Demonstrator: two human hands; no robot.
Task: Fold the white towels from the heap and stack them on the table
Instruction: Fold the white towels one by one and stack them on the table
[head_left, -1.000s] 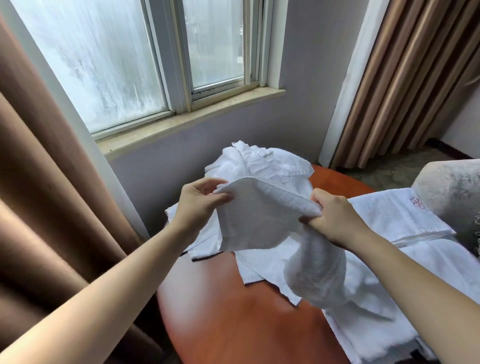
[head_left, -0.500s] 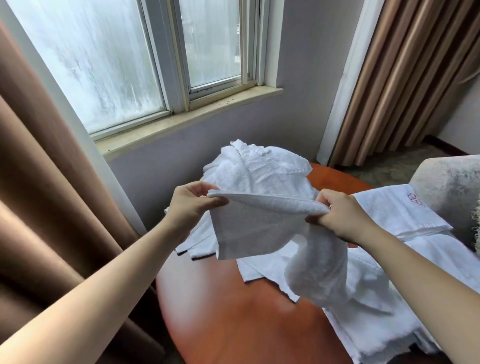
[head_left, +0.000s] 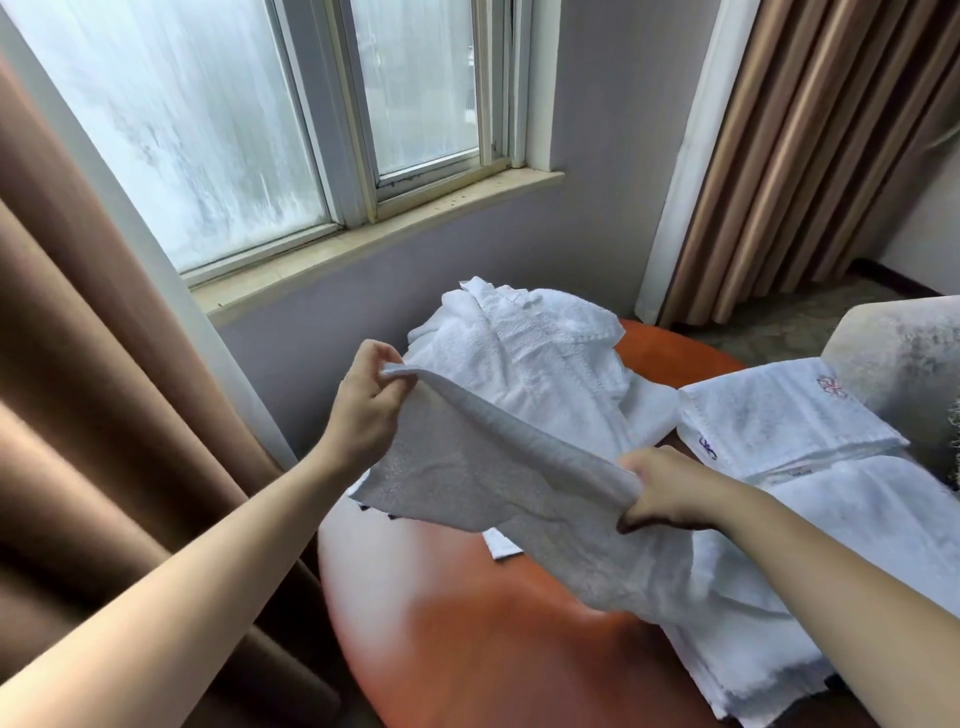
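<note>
A white towel (head_left: 483, 467) hangs in the air above the round reddish-brown table (head_left: 467, 639). My left hand (head_left: 366, 405) pinches its upper left corner, raised high. My right hand (head_left: 667, 493) grips the other end of the top edge, lower and to the right, and the rest of the cloth droops below it. Behind the held towel lies the heap of crumpled white towels (head_left: 535, 343). A folded stack of white towels (head_left: 779, 426) with a small red emblem sits at the right of the table.
More white cloth (head_left: 831, 535) lies spread over the table's right side. Brown curtains hang at the left (head_left: 93, 415) and the back right (head_left: 810, 156). A window with a sill (head_left: 374, 234) is behind the table. A grey armchair (head_left: 904, 358) stands at the right.
My left hand has risen and moved left, my right hand has dropped. The towel's top edge is now stretched longer and slants down to the right.
</note>
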